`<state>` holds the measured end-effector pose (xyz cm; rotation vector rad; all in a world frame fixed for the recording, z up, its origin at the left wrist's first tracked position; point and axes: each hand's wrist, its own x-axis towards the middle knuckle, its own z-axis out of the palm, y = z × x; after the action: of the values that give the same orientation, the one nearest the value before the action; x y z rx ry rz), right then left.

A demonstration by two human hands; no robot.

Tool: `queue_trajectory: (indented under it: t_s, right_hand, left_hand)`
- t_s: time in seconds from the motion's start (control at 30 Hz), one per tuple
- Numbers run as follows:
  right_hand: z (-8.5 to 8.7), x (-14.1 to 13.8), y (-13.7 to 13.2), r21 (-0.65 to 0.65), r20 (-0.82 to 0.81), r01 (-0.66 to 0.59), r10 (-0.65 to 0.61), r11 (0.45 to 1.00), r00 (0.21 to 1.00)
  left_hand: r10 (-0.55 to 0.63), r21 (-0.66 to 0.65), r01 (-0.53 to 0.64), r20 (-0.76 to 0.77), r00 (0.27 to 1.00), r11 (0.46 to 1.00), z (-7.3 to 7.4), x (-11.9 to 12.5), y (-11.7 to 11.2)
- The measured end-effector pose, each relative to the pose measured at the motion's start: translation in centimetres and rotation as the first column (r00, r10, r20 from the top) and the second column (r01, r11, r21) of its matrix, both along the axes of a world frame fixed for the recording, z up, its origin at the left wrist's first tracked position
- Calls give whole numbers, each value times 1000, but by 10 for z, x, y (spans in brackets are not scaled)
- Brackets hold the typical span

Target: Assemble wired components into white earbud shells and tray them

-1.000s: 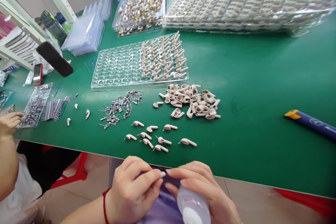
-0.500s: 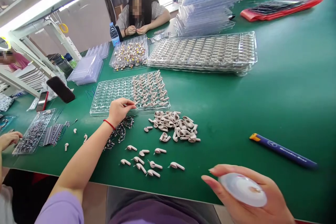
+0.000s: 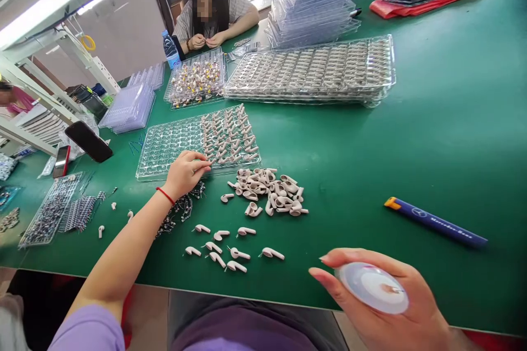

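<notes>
My left hand (image 3: pixel 187 173), a red string on its wrist, reaches to the front edge of a clear plastic tray (image 3: pixel 164 145). Its thumb and fingers pinch a beige earbud shell (image 3: pixel 211 163) at the tray's filled right part. Below the wrist lies a tangle of thin dark wired parts (image 3: pixel 181 213). A heap of loose earbud shells (image 3: pixel 267 189) is right of the hand, and several earbuds with fine wire ends (image 3: pixel 239 254) lie nearer me. My right hand (image 3: pixel 395 285), near the table edge, is wrapped round a translucent white bottle (image 3: pixel 373 288), its round end facing me.
A blue box cutter (image 3: pixel 436 222) lies on the right. Behind the tray stand filled trays (image 3: pixel 308 74), a tray of small parts (image 3: pixel 197 79) and stacked clear trays (image 3: pixel 313 5). Phones (image 3: pixel 88 141) and a dark-parts tray (image 3: pixel 49 211) are left. A co-worker (image 3: pixel 209 5) sits opposite.
The view has shifted slightly, so most things sit a little further left and higher. My left hand stays at the tray and my right keeps the bottle. The neighbour's hand at far left has left view.
</notes>
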<state>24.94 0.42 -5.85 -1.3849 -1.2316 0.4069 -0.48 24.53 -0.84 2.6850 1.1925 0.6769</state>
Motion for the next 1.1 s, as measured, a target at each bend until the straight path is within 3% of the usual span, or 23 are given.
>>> queue_trajectory:
  t_s: [0.13,0.33,0.47,0.77,1.1]
  right_hand:
    - [1,-1,0,17,-8,19,-19,1000,1000]
    - [1,-3,1,-35,-25,36,-37,999,999]
    - [3,-3,1,-67,-20,60,-62,996,998]
    - [-1,-1,2,-88,0,27,-28,996,1000]
    - [-7,0,1,-166,-72,-173,163,971,984]
  left_hand:
    - [-30,-33,30,5,1000,999,7,10,-25]
    - [-156,-218,146,-33,987,965,21,24,-77]
    - [-166,-357,128,-78,983,925,26,32,-100]
    - [-145,-435,0,-299,943,901,27,58,-116]
    - [-70,-351,-48,-315,947,935,20,52,-135]
